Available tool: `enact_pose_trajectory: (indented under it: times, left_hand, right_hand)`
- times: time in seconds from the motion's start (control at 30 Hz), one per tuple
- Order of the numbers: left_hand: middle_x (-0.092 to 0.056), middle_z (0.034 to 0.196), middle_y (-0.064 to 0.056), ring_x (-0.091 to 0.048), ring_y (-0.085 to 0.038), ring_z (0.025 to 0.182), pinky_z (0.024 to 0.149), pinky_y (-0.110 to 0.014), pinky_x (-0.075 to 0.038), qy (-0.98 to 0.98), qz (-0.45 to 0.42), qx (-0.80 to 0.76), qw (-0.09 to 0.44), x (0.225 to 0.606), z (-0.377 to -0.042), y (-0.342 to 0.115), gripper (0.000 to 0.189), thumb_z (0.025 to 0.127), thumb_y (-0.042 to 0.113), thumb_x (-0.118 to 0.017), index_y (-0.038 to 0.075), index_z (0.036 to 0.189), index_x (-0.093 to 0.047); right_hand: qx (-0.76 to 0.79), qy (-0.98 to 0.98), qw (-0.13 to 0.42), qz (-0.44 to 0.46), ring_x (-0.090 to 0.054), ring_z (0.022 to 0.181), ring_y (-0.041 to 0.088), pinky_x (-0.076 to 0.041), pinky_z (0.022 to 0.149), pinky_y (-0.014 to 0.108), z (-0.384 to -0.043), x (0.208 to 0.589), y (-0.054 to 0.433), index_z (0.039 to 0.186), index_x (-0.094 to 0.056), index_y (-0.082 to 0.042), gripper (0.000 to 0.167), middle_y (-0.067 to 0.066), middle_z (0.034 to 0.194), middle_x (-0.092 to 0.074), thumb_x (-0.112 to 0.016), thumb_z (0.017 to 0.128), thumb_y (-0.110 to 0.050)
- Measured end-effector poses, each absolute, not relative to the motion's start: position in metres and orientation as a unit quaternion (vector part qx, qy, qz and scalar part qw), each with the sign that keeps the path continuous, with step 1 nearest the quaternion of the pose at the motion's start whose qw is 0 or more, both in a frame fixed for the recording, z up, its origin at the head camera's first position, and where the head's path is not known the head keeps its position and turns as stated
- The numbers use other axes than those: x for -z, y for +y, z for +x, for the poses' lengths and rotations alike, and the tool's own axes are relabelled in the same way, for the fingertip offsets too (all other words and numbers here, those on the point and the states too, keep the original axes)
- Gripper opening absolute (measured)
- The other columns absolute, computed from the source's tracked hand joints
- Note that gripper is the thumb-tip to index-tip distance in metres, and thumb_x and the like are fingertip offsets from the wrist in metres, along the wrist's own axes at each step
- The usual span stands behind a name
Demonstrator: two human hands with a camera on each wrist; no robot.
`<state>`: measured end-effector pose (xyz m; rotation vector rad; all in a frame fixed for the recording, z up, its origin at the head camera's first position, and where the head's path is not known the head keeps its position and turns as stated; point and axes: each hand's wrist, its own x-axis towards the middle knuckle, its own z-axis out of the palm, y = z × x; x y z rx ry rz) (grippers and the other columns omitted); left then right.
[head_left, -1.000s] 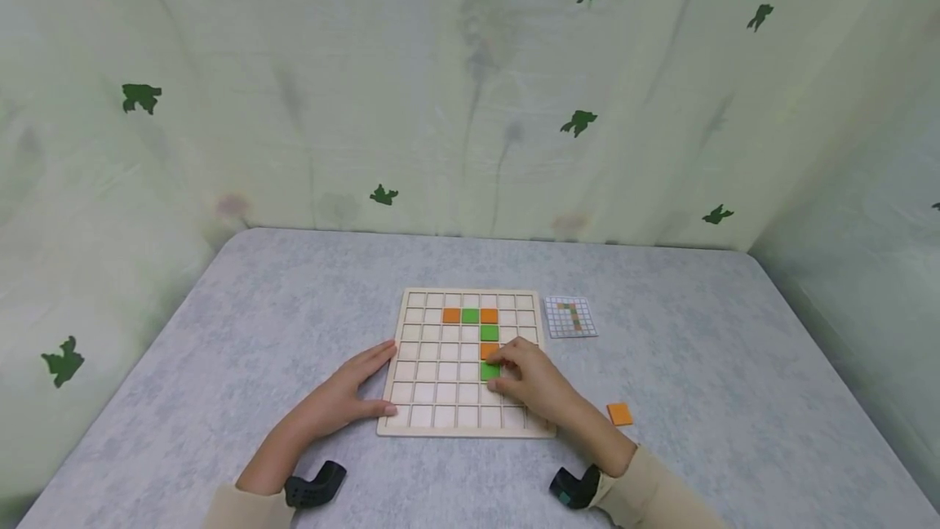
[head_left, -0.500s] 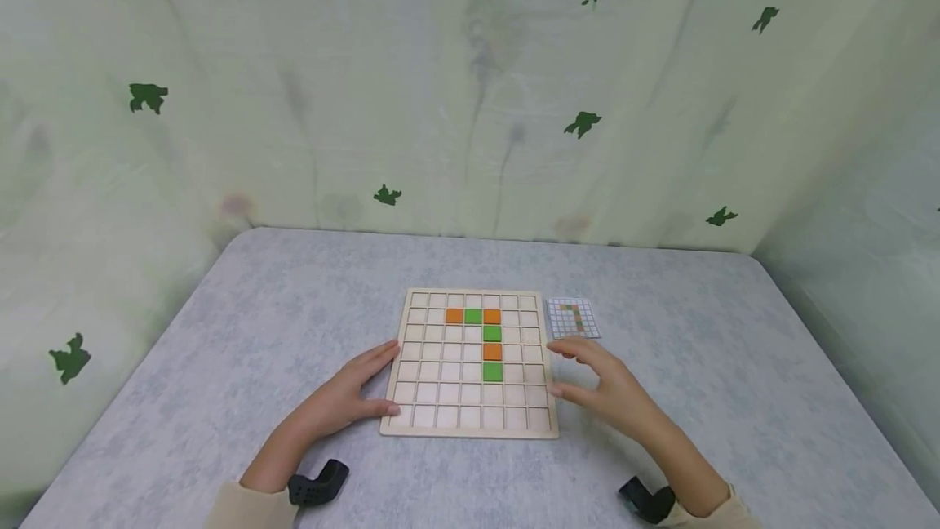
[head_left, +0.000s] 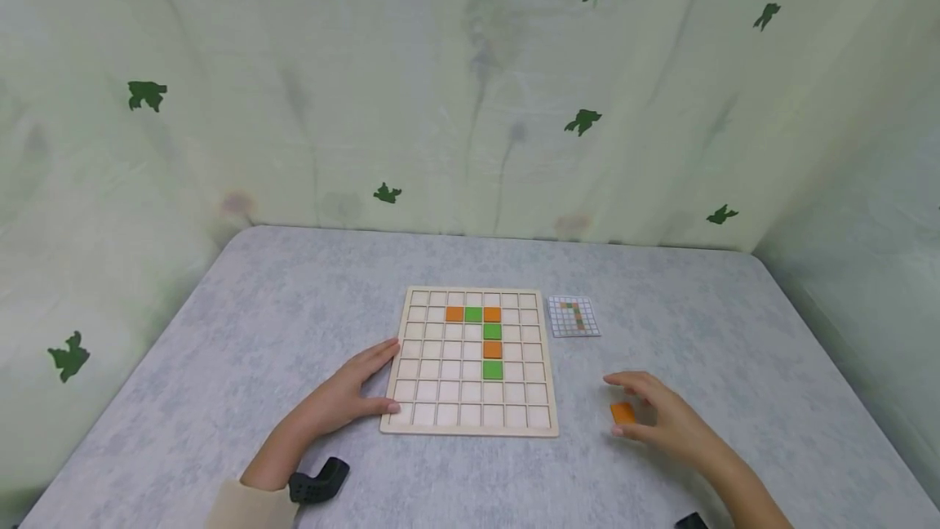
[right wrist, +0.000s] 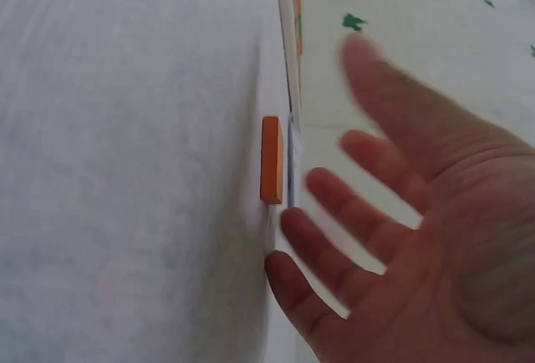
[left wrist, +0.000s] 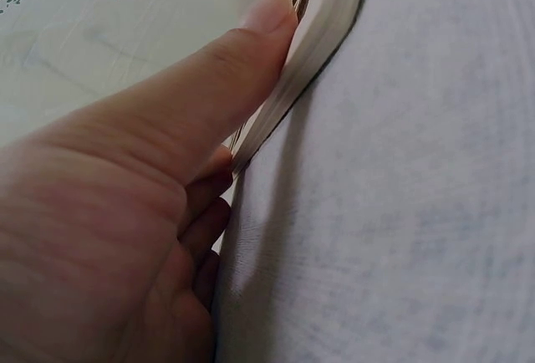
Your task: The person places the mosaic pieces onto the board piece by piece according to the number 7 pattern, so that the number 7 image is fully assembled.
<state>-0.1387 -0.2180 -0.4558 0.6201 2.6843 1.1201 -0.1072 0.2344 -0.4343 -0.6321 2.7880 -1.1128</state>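
In the head view a wooden grid board (head_left: 441, 374) lies flat, with orange and green square tiles (head_left: 493, 370) set in its cells. My left hand (head_left: 341, 398) rests on the board's left edge, its thumb on the near corner and its fingertips farther up; the left wrist view shows the thumb (left wrist: 226, 70) extended over the rim. Right of the board, my right hand (head_left: 671, 419) has thumb and fingers spread around a loose orange tile (head_left: 622, 413) on the table. In the right wrist view that orange tile (right wrist: 271, 161) stands apart from the fingers.
A small printed card (head_left: 574, 317) with a coloured grid pattern lies beside the board's upper right corner. The grey table (head_left: 308, 284) ends at a pale curtain (head_left: 411, 104) behind. A black wrist device (head_left: 319, 482) sits on the left wrist.
My right hand has left the green tile in the board, moving right and then toward me to the loose orange tile. My left hand has stayed at the board's edge.
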Motion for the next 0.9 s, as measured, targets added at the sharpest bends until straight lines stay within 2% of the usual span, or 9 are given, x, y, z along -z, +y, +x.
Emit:
enact_pose_trajectory:
  times: [0.1,0.2,0.43,0.53,0.67,0.77,0.9]
  left_hand:
    - [-0.023,0.145,-0.015,-0.018,-0.037,0.13,0.1,-0.055,-0.02,0.9,0.21,-0.372,0.082,0.455,-0.138,-0.218,0.091,0.072,0.046,-0.069,0.003,0.141,-0.028]
    - [-0.023,0.145,-0.015,-0.018,-0.037,0.13,0.1,-0.055,-0.02,0.901,0.21,-0.371,0.082,0.455,-0.138,-0.217,0.091,0.072,0.046,-0.069,0.003,0.141,-0.028]
    - [-0.022,0.145,-0.014,-0.018,-0.036,0.131,0.101,-0.054,-0.019,0.901,0.205,-0.372,0.086,0.455,-0.14,-0.218,0.092,0.071,0.045,-0.071,0.003,0.141,-0.027]
    - [-0.022,0.146,-0.013,-0.017,-0.035,0.131,0.101,-0.053,-0.019,0.901,0.202,-0.372,0.09,0.455,-0.14,-0.219,0.093,0.071,0.045,-0.071,0.004,0.141,-0.027]
    - [-0.021,0.146,-0.013,-0.017,-0.034,0.131,0.101,-0.053,-0.019,0.9,0.202,-0.375,0.092,0.455,-0.14,-0.219,0.093,0.07,0.045,-0.071,0.004,0.141,-0.027]
    - [-0.021,0.146,-0.012,-0.017,-0.034,0.131,0.101,-0.053,-0.019,0.9,0.202,-0.376,0.091,0.455,-0.14,-0.219,0.093,0.07,0.045,-0.071,0.004,0.141,-0.027]
    - [-0.021,0.146,-0.012,-0.017,-0.034,0.131,0.101,-0.053,-0.019,0.901,0.202,-0.374,0.089,0.455,-0.14,-0.219,0.093,0.07,0.045,-0.071,0.005,0.141,-0.027]
  right_hand:
    - [0.349,0.914,0.054,-0.2,-0.051,0.097,0.014,-0.044,0.082,0.03,-0.106,0.44,0.243,0.12,-0.054,-0.012,0.056,-0.002,0.116,-0.052,-0.073,0.073,-0.035]
    - [0.352,0.912,0.059,-0.202,-0.051,0.094,0.01,-0.044,0.081,0.026,-0.106,0.444,0.248,0.113,-0.057,-0.012,0.045,-0.003,0.11,-0.054,-0.072,0.074,-0.031]
    - [0.375,0.902,0.079,-0.2,-0.048,0.075,0.008,-0.044,0.063,0.022,-0.108,0.444,0.248,0.099,-0.061,-0.01,0.025,-0.002,0.092,-0.054,-0.071,0.078,-0.021]
    - [0.368,0.906,0.086,-0.191,-0.048,0.074,0.007,-0.044,0.062,0.022,-0.109,0.442,0.245,0.098,-0.061,-0.009,0.023,-0.002,0.088,-0.053,-0.069,0.08,-0.021]
    - [0.357,0.911,0.071,-0.197,-0.051,0.079,0.008,-0.046,0.066,0.023,-0.111,0.437,0.238,0.099,-0.06,-0.01,0.022,-0.003,0.092,-0.055,-0.068,0.08,-0.019]
    - [0.356,0.906,0.042,-0.223,-0.053,0.082,0.009,-0.047,0.068,0.024,-0.115,0.43,0.229,0.102,-0.059,-0.009,0.024,-0.004,0.096,-0.057,-0.068,0.08,-0.012]
    - [0.36,0.9,-0.001,-0.246,-0.054,0.082,0.01,-0.048,0.068,0.026,-0.12,0.418,0.212,0.104,-0.059,-0.012,0.026,-0.007,0.096,-0.057,-0.069,0.08,-0.012]
